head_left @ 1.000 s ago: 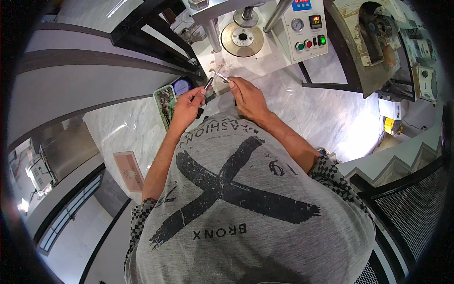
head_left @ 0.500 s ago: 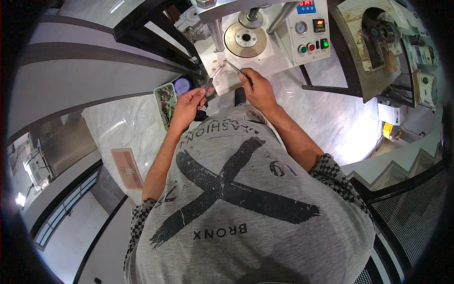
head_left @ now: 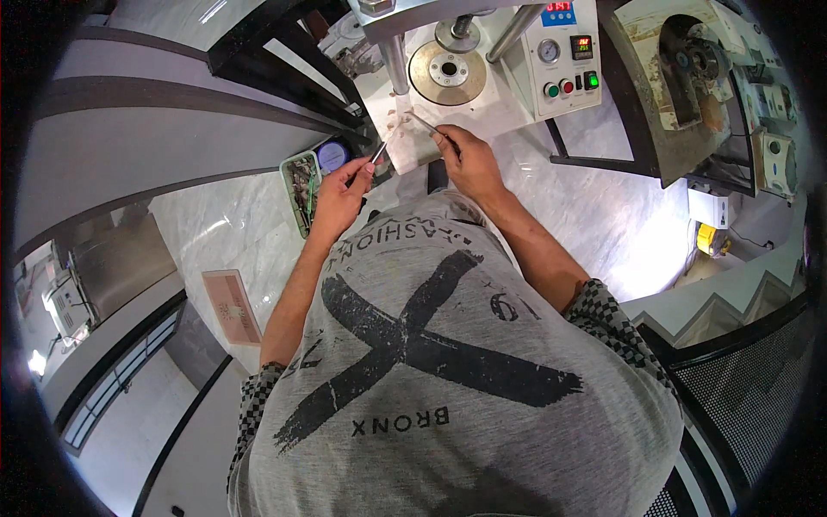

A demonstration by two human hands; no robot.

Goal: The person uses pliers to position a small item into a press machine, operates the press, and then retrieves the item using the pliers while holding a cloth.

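My left hand (head_left: 342,194) is closed on a slim metal tool (head_left: 378,152), which points up past the near left corner of a pale worktop (head_left: 418,149). My right hand (head_left: 472,164) grips a slender metal tool (head_left: 424,124), shaped like tweezers, with its tip low over the same worktop. Small brownish bits (head_left: 394,127) lie on the surface between the two tools. Just beyond stands a press, its round metal plate (head_left: 447,74) beneath an upper disc (head_left: 457,34). Whatever the tool tips touch is too small to make out.
A control box (head_left: 564,65) with a gauge, displays and buttons stands right of the press. On the left, a green-rimmed tray (head_left: 301,194) of tools sits beside a blue-lidded tub (head_left: 332,156). Another machine (head_left: 689,77) stands at the far right. A pinkish board (head_left: 231,307) lies lower left.
The tool in my left hand has drawn back from the worktop, and its end no longer reaches the bits. My right hand and its tool have hardly moved.
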